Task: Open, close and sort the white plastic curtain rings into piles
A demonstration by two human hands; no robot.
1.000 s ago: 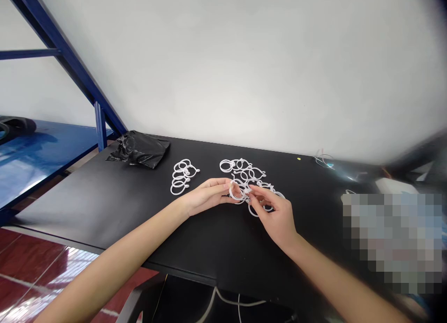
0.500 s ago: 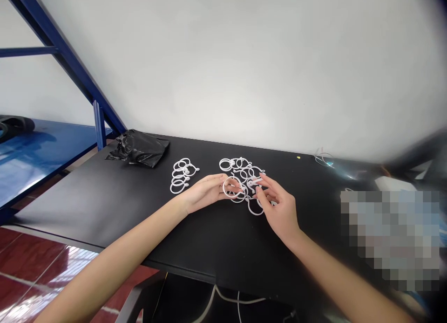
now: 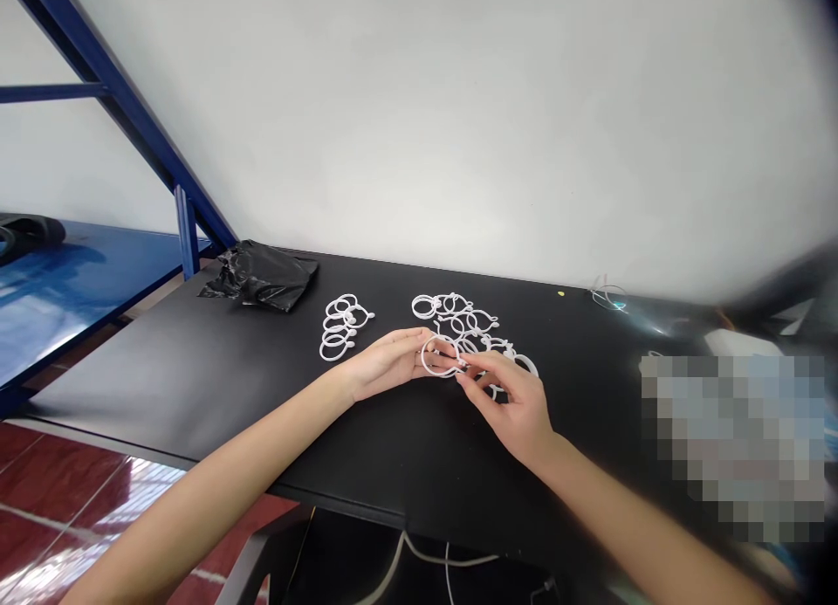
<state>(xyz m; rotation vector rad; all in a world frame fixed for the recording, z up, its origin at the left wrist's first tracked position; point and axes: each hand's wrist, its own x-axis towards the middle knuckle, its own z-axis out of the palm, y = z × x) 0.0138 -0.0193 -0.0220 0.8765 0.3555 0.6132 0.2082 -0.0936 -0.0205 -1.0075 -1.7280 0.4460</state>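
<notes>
My left hand (image 3: 386, 363) is closed around the left side of a white curtain ring (image 3: 424, 358), held upright just above the table. The thumb and fingertips of my right hand (image 3: 514, 406) pinch together at the small eyelet on the ring's right side. Beyond both hands lies a loose pile of white curtain rings (image 3: 436, 302), partly hidden by my fingers. Another white arc shows behind my right knuckles; whether that hand touches it I cannot tell. To the left, a smaller overlapping group of curtain rings (image 3: 350, 345) lies flat.
The black table (image 3: 367, 448) stands against a pale wall (image 3: 419, 134). A crumpled black plastic bag (image 3: 265, 278) lies at its back left, by a blue metal frame (image 3: 187, 234). A clear wrapper (image 3: 608, 298) is at the back right, near a blurred-out patch.
My right hand has moved slightly left and down from the pile, bringing its fingertips to the ring's eyelet. My left hand and its ring have barely shifted.
</notes>
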